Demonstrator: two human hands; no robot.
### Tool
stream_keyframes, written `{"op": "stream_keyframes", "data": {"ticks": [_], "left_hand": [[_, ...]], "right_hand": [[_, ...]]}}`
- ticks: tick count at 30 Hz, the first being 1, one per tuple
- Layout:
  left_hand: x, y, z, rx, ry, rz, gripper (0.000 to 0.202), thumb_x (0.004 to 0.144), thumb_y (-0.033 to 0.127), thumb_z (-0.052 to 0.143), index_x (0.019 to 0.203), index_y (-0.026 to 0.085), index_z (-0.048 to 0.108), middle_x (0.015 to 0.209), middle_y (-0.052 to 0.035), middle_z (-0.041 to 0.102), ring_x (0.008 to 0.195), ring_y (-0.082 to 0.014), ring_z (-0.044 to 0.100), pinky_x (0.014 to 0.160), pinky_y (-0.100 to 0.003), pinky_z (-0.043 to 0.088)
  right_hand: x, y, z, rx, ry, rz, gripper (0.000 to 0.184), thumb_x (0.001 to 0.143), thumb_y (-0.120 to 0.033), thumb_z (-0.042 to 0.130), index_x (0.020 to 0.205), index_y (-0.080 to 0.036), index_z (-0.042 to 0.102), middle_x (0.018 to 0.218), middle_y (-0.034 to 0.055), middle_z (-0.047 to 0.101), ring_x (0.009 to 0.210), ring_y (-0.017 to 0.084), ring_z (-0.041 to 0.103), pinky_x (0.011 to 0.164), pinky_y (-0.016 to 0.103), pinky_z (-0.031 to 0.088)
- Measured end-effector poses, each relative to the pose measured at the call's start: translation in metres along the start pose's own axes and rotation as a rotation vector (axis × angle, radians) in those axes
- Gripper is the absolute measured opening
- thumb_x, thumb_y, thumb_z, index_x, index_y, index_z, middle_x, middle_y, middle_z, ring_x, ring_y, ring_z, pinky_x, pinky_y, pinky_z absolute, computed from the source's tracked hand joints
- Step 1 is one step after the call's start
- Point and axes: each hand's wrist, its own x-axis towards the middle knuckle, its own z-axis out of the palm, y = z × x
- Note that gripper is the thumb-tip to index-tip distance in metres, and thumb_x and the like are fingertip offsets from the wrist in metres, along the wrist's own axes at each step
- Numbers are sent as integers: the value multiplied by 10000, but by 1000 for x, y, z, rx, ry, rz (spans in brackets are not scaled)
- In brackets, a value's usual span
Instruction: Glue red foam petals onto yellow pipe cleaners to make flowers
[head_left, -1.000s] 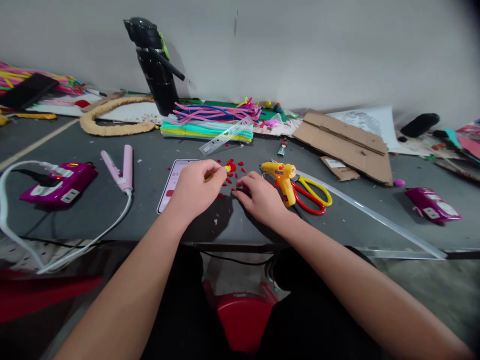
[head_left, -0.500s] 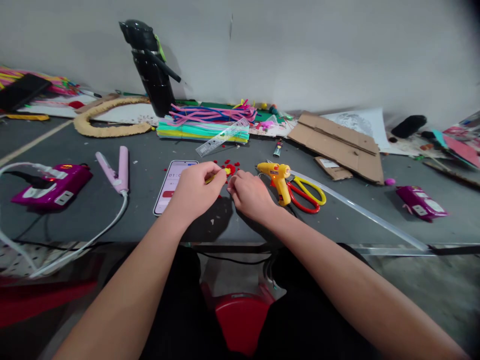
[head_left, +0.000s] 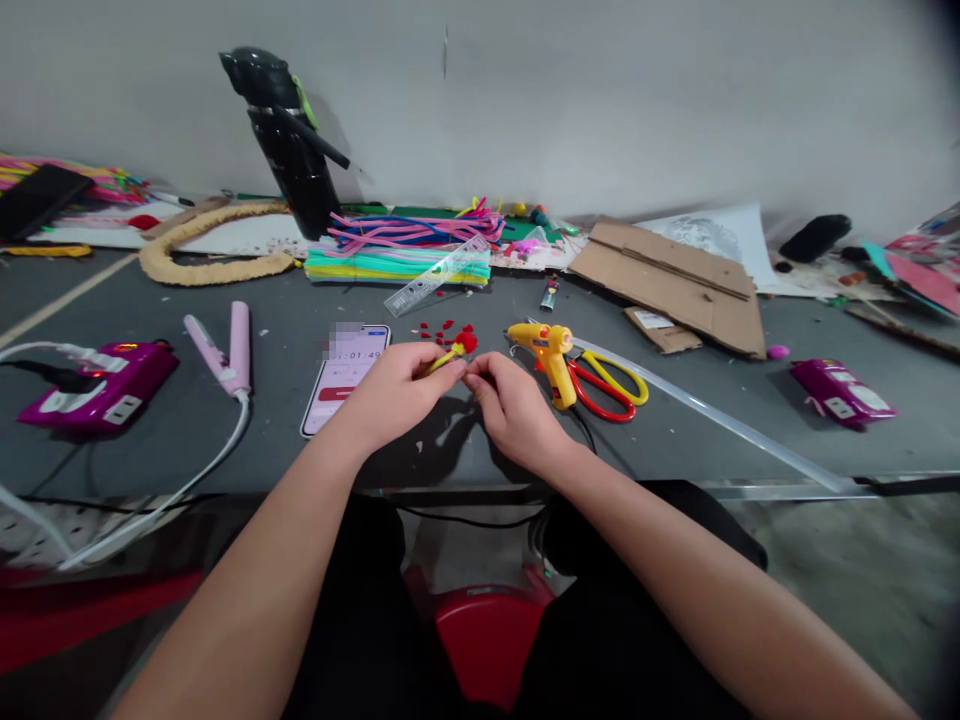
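My left hand (head_left: 394,390) is pinched on a short yellow stem (head_left: 442,358) that carries a small red tuft (head_left: 466,343) at its tip. My right hand (head_left: 514,410) is closed in a pinch just right of that tip, its fingertips almost touching the left ones; what they hold is too small to make out. Several tiny red scraps (head_left: 442,331) lie on the grey table (head_left: 300,310) just beyond both hands. A phone (head_left: 346,362) with a lit screen lies left of my left hand.
A yellow glue gun (head_left: 551,352) and red-and-yellow scissors (head_left: 607,382) lie right of my hands, with a long clear stick (head_left: 720,420) behind them. Pipe cleaners (head_left: 405,250), a clear ruler (head_left: 439,273), cardboard (head_left: 667,280), a black bottle (head_left: 289,135), a pink hair iron (head_left: 225,350) and magenta devices (head_left: 97,382) (head_left: 844,390) surround them.
My right hand has come left from the table to meet the left hand's fingertips. The yellow stem with the red tuft has been lifted slightly and tilted up.
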Motion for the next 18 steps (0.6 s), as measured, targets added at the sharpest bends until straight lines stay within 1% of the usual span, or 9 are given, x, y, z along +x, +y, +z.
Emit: {"op": "stream_keyframes", "data": {"ticks": [4, 9, 14, 18], "left_hand": [[1, -1, 4, -25, -36, 26, 309, 898, 423, 552, 712, 176, 540, 622, 36, 383, 569, -108, 345, 524, -264, 244], [2, 2, 5, -30, -7, 46, 281, 907, 396, 537, 730, 178, 539, 661, 23, 445, 604, -121, 391, 551, -268, 292], [0, 5, 7, -32, 32, 51, 285, 919, 374, 524, 707, 185, 492, 653, 31, 414, 606, -121, 380, 544, -271, 285], [-2, 6, 9, -52, 11, 60, 284, 931, 385, 516, 732, 183, 495, 667, 33, 405, 609, -118, 368, 547, -270, 285]], "right_hand": [[-1, -3, -3, 30, 27, 40, 93, 954, -234, 472, 903, -194, 539, 884, 39, 636, 808, 165, 567, 754, 288, 433], [-3, -3, -5, 123, 67, 50, 133, 967, -309, 494, 952, -198, 565, 907, 32, 653, 799, 151, 587, 753, 283, 455], [-4, 0, -4, 228, 77, 77, 182, 953, -367, 534, 941, -193, 587, 855, 21, 643, 758, 143, 584, 717, 279, 463], [-3, 1, -5, 289, 76, 108, 189, 934, -377, 564, 899, -193, 590, 816, 10, 629, 728, 136, 564, 672, 271, 451]]}}
